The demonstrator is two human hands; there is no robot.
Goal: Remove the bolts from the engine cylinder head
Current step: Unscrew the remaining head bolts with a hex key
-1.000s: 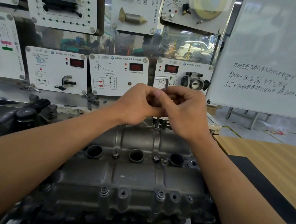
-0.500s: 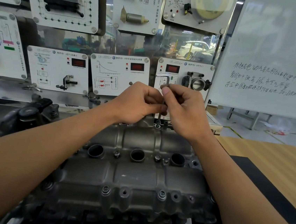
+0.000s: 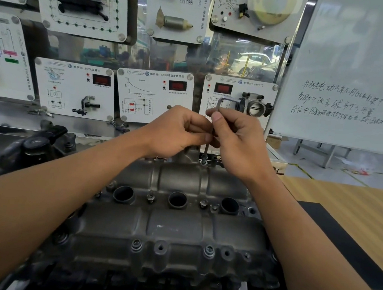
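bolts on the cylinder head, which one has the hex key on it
The far-edge bolt: the hex key stands upright with its tip on it. Those between the round bores and along the near edge are bare.

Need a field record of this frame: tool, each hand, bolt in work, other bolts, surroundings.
tool: hex key, upright, tip at far bolt
left hand: pinches the key's shaft
right hand: pinches the shaft higher up, thumb near the bend
workpiece: cylinder head, directly in front of the person
other bolts: middle bolts, two; near bolts, two
surroundings: whiteboard right, sensor panels behind
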